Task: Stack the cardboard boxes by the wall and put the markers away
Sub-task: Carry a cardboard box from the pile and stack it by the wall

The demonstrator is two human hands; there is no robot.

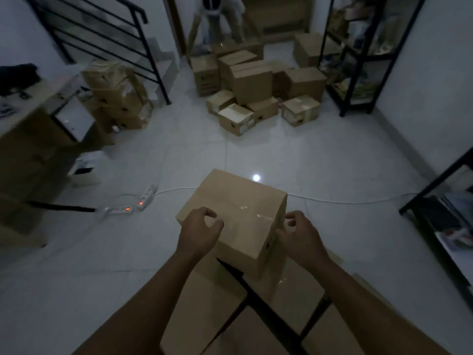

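Hovering: two hands, left (198, 233) and right (300, 235), loosely curled, apparently gripping nothing | one box (238, 213) atop stack

lower centre: a cardboard box (238, 211) sits on top of other boxes (204, 303) at the bottom edge.
on that box: left hand (198, 233) over its near left top; right hand (300, 235) at its right side.
left of centre: a power strip (133, 202) lies on the floor (320, 160), its cable (345, 199) running right behind the box.
upper centre: a heap of boxes (258, 90) on the floor; a person (222, 14) behind it.
upper left: a box stack (117, 96) before the stair railing (102, 29).
right edge: shelving racks (358, 55).
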